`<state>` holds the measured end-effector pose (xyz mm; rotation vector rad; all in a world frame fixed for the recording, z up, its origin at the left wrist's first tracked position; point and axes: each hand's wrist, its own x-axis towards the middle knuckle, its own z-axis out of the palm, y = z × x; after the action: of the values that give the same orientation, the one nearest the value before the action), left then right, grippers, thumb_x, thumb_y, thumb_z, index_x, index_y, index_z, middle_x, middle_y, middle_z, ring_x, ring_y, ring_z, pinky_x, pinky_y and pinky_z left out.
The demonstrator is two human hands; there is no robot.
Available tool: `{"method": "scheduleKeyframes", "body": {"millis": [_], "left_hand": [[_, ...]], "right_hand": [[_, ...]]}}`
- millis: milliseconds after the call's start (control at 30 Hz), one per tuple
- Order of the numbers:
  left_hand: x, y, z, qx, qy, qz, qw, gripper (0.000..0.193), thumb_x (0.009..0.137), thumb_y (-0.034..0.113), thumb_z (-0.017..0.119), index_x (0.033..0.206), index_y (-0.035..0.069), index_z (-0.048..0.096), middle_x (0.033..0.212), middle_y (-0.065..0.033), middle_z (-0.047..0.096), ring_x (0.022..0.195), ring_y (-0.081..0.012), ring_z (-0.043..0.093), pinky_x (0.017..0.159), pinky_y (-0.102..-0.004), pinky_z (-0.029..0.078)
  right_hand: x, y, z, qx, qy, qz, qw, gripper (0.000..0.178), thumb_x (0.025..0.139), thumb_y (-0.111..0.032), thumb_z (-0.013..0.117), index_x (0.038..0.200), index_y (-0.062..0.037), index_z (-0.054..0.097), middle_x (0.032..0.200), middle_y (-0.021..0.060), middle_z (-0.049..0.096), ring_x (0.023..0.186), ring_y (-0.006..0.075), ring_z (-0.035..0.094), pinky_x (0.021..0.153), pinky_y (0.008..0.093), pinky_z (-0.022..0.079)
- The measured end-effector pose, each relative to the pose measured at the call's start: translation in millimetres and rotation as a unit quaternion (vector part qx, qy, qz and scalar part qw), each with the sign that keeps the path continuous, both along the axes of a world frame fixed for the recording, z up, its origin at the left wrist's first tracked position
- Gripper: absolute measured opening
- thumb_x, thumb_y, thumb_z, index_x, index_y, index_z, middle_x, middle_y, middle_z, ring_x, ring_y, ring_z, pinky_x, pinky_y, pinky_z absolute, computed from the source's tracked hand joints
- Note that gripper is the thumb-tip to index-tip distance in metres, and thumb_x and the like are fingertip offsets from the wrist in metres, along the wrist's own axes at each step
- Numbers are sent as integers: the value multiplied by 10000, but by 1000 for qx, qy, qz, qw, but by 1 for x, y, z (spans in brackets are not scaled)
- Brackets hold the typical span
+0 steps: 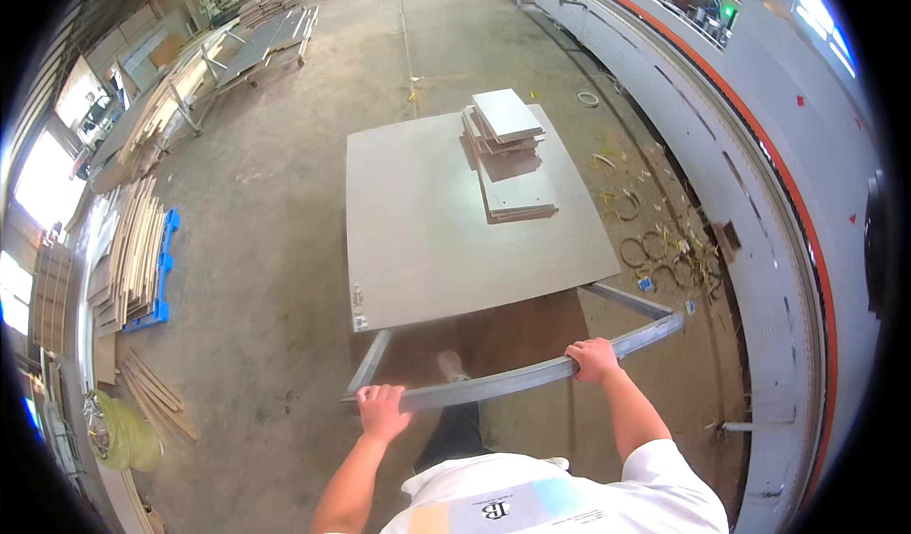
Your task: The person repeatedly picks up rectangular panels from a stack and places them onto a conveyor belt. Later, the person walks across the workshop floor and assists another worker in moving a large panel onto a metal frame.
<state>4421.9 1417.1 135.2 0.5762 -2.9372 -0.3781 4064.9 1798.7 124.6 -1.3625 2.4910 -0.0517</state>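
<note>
My left hand [382, 413] is closed round the left end of a grey metal push bar [493, 386]. Further right, my right hand [593, 359] wraps the same bar. The bar belongs to a cart whose flat top carries a large grey-brown board [418, 221]. On the board's right half lie a stack of white panels [509, 115] and, nearer me, a lower pile of panels [517, 195]. A small pile of hardware pieces [359, 308] rests at the board's near left corner. Below the bar, one of my feet shows on the floor.
A long white machine [702, 145] with an orange stripe runs along the right. Strip offcuts [664, 249] litter the floor beside it. To the left are wooden planks [133, 249] on a blue pallet [163, 268], loose slats [157, 392], a yellow-green sack [128, 434] and racks with boards [266, 46].
</note>
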Motion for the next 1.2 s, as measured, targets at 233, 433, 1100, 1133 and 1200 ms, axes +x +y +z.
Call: {"method": "scheduleKeyframes", "body": {"millis": [233, 433, 1100, 1133, 1200], "left_hand": [[-169, -182, 1, 5, -44, -6, 999, 458, 650, 263, 809, 1078, 192, 663, 998, -31, 645, 1050, -243, 603, 1021, -475, 360], [-317, -329, -2, -21, -112, 17, 993, 397, 668, 253, 792, 1040, 213, 658, 1003, -6, 662, 1053, -238, 611, 970, -434, 378], [-847, -860, 0, -46, -190, 59, 979, 284, 716, 144, 744, 990, 191, 689, 1017, -54, 683, 1086, -296, 613, 996, -464, 399], [-878, -887, 1, -49, -185, 55, 980, 282, 713, 140, 744, 984, 189, 684, 1013, -53, 680, 1085, -296, 610, 997, -461, 397], [-934, -946, 6, -56, -180, 46, 981, 278, 707, 131, 744, 970, 185, 674, 1006, -50, 672, 1084, -294, 605, 1000, -456, 392]], "right_hand": [[-161, -173, 15, 50, -27, -4, 998, 376, 701, -267, 783, 1063, -213, 694, 993, 15, 726, 964, 275, 711, 815, 445, 563], [-301, -318, 28, 40, -31, 0, 999, 371, 727, -282, 773, 1085, -219, 696, 980, 18, 730, 951, 270, 715, 801, 442, 563], [-788, -816, 6, 27, -44, -23, 998, 427, 733, -306, 766, 1136, -203, 674, 1040, 16, 731, 995, 268, 718, 815, 437, 569], [-816, -844, 5, 19, -36, -21, 999, 425, 735, -309, 764, 1137, -203, 674, 1042, 18, 730, 993, 268, 717, 812, 438, 568], [-864, -897, 8, 0, -27, -17, 999, 423, 740, -315, 760, 1139, -201, 674, 1048, 22, 728, 989, 269, 717, 805, 439, 567]]}}
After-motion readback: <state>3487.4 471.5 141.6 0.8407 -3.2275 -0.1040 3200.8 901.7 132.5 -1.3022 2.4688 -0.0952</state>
